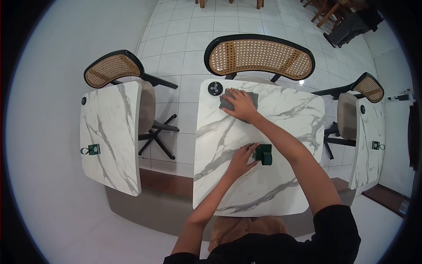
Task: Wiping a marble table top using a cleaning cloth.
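A white marble-patterned table with rounded corners lies in front of me. Near its far left corner, my right hand presses flat on a folded grey cloth, covering much of it. Just left of that cloth, a round black disc with light markings sits on the tabletop. Around the middle of the table, my left hand grips the left side of a small dark green holder, thumb in front and fingers behind. My right forearm reaches across, to the right of the holder.
A cane-backed chair stands at the table's far side. Similar tables stand at the left and right, each with a green holder, a black disc and a chair. A grey bench runs behind. Another person's legs show at the upper right.
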A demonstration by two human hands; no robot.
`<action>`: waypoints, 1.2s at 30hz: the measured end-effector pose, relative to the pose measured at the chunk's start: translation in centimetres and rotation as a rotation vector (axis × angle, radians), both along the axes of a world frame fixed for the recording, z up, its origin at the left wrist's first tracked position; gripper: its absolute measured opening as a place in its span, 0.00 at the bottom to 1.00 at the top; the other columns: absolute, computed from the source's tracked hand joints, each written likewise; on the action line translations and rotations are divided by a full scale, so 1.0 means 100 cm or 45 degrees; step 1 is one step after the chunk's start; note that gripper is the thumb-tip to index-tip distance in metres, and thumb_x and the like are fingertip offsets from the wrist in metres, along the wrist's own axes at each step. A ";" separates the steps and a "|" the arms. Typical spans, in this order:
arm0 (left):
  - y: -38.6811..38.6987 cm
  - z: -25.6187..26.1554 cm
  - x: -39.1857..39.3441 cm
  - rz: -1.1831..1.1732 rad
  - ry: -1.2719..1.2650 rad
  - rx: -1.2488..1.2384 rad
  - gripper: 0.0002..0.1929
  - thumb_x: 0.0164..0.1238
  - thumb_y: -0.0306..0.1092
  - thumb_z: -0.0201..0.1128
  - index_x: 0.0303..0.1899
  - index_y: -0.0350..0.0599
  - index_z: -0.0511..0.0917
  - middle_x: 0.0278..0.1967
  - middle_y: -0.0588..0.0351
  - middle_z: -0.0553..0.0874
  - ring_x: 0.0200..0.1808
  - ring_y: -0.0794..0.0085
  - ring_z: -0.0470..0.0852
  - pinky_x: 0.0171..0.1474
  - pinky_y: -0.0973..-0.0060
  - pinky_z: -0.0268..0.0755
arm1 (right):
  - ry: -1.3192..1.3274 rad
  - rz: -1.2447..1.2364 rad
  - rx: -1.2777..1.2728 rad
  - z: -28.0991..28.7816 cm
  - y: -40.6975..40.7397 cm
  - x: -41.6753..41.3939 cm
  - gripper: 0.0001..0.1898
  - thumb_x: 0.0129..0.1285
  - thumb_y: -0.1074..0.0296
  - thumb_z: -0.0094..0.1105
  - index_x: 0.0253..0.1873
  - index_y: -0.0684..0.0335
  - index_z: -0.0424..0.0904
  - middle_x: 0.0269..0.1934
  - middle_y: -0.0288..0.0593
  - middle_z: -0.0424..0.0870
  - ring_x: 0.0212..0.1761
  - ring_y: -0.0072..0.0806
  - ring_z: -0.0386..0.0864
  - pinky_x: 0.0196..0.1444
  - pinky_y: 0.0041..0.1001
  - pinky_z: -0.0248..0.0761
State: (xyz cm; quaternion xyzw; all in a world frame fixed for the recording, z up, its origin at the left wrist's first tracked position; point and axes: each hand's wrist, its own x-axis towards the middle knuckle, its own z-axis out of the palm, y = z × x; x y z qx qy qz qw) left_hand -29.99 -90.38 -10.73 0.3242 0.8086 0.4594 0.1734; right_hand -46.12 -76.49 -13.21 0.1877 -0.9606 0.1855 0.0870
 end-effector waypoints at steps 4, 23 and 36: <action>0.003 0.001 -0.001 -0.001 0.004 -0.004 0.37 0.56 0.37 0.68 0.68 0.50 0.61 0.58 0.45 0.72 0.56 0.51 0.73 0.59 0.61 0.67 | 0.005 -0.070 0.000 -0.003 0.007 -0.017 0.26 0.60 0.46 0.58 0.57 0.56 0.75 0.64 0.46 0.70 0.68 0.40 0.63 0.69 0.42 0.53; 0.002 0.011 -0.005 -0.008 -0.019 -0.052 0.38 0.53 0.32 0.70 0.67 0.49 0.62 0.57 0.44 0.73 0.55 0.49 0.74 0.57 0.61 0.68 | -0.010 0.026 -0.052 -0.015 -0.014 0.012 0.28 0.55 0.43 0.59 0.54 0.57 0.75 0.65 0.44 0.70 0.70 0.37 0.62 0.68 0.52 0.50; 0.008 0.008 -0.004 0.035 0.072 -0.046 0.37 0.53 0.36 0.71 0.66 0.48 0.64 0.54 0.45 0.75 0.53 0.51 0.75 0.54 0.59 0.69 | -0.112 -0.180 0.091 -0.011 -0.015 0.007 0.31 0.57 0.41 0.56 0.59 0.57 0.73 0.68 0.45 0.66 0.72 0.37 0.59 0.69 0.55 0.49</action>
